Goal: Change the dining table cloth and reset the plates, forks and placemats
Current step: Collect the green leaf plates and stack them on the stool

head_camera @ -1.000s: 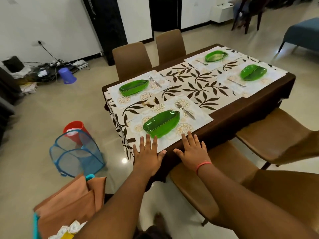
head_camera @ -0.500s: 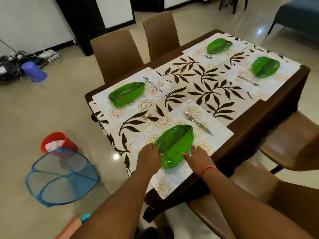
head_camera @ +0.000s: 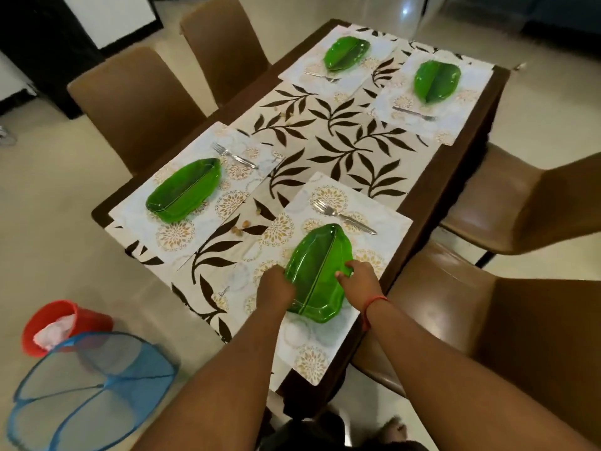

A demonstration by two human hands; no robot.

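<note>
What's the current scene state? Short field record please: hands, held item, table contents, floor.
left hand: grips the left edge of the nearest green plate
right hand: grips the same plate's right edge
nearest fork: on the near placemat, beyond the plate
other plates: three, each on its own placemat with a fork beside it
tablecloth: leaf print, still on the table, crumbs on it
floor left: red bucket, blue mesh basket
chairs: brown, on both sides of the table
</note>
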